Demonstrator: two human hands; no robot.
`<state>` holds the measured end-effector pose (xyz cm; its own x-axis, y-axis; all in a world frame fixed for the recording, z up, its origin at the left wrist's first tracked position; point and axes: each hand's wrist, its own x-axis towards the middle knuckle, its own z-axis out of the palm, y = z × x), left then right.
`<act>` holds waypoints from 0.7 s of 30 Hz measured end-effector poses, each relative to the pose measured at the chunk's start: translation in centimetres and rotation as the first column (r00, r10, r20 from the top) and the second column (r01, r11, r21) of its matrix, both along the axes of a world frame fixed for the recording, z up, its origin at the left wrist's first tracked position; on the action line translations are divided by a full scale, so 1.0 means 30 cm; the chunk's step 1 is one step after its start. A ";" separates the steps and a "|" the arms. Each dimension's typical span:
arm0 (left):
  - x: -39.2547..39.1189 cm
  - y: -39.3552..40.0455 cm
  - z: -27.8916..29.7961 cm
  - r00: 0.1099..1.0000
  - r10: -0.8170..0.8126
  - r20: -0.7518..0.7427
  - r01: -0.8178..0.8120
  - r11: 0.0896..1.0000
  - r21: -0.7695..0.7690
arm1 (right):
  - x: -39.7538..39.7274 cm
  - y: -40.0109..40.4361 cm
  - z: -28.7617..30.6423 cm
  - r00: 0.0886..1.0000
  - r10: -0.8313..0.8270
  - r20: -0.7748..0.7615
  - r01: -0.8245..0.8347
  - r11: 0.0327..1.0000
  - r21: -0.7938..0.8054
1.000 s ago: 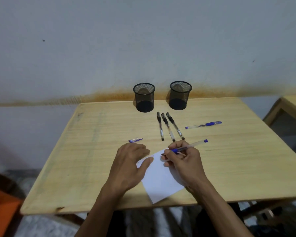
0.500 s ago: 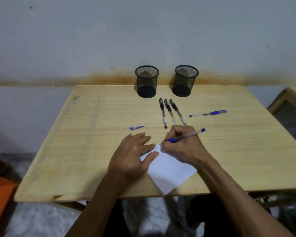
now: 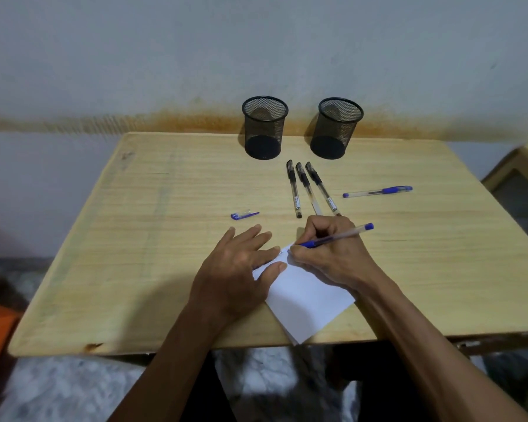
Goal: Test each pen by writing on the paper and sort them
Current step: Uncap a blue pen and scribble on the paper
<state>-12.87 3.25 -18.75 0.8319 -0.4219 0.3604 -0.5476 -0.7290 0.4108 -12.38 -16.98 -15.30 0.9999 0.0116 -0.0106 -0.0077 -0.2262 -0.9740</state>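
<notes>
Gripping a blue pen [image 3: 336, 237] in the right hand [image 3: 333, 257], tip on the paper [image 3: 308, 296], left hand [image 3: 238, 266] pressing flat, fingers spread

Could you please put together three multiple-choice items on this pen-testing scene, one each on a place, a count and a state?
1. Where does the loose blue cap lie?
A. inside a mesh cup
B. on the table left of the black pens
C. on the paper

2. How many black pens lie side by side?
A. two
B. three
C. five

3. What is the left hand doing?
A. pressing flat on the paper
B. gripping a pen
C. lifting a cup

Answers: 1 B, it rests on bare wood; 2 B, three lie below the mesh cups; 3 A, the fingers lie straight while the right hand writes with the blue pen.
</notes>
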 end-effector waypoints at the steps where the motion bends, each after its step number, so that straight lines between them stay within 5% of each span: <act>1: -0.001 0.000 0.000 1.000 0.001 -0.002 -0.001 1.000 0.002 | 0.000 0.000 0.001 1.000 0.003 0.001 -0.003 1.000 0.002; 21: -0.005 0.000 0.014 0.999 0.008 -0.050 -0.007 1.000 0.007 | -0.004 0.007 -0.003 1.000 -0.025 -0.008 0.025 0.996 0.085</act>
<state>-13.02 3.26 -18.34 0.8521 -0.4180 0.3150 -0.5209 -0.7357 0.4329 -12.49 -16.78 -15.41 0.9998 -0.0123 -0.0179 -0.0195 -0.1426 -0.9896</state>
